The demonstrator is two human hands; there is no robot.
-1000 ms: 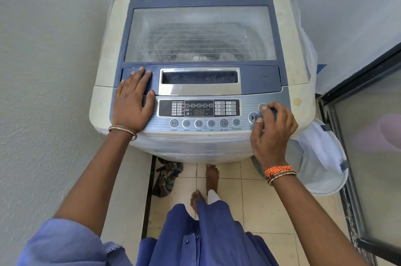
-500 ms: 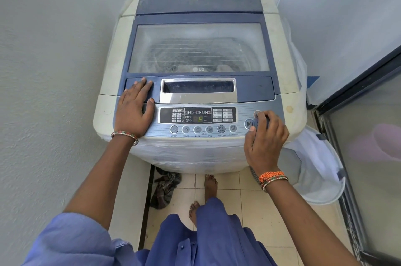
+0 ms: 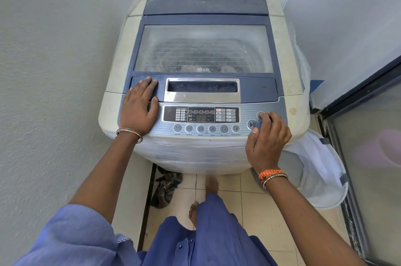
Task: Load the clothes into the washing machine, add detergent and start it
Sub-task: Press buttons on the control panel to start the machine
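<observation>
The tiled floor (image 3: 249,205) carries the washing machine (image 3: 282,53), which stands in the corner between two white walls. A dark crumpled cloth (image 3: 166,187) lies on the tiles at the machine's front left foot, beside a dark strip in the floor. A white laundry basket (image 3: 323,176) sits on the floor just right of the machine, touching it. The person's bare feet (image 3: 211,185) stand on the tiles before the machine.

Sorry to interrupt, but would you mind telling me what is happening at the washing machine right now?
A person stands at a top-loading washing machine whose lid is closed, with clothes dimly visible through its window. The left hand rests flat on the lid's front edge and the control panel. The right hand, fingers curled, has a fingertip at the round button above the start/pause button. The display is faintly lit. A white laundry bag sits to the right.
</observation>
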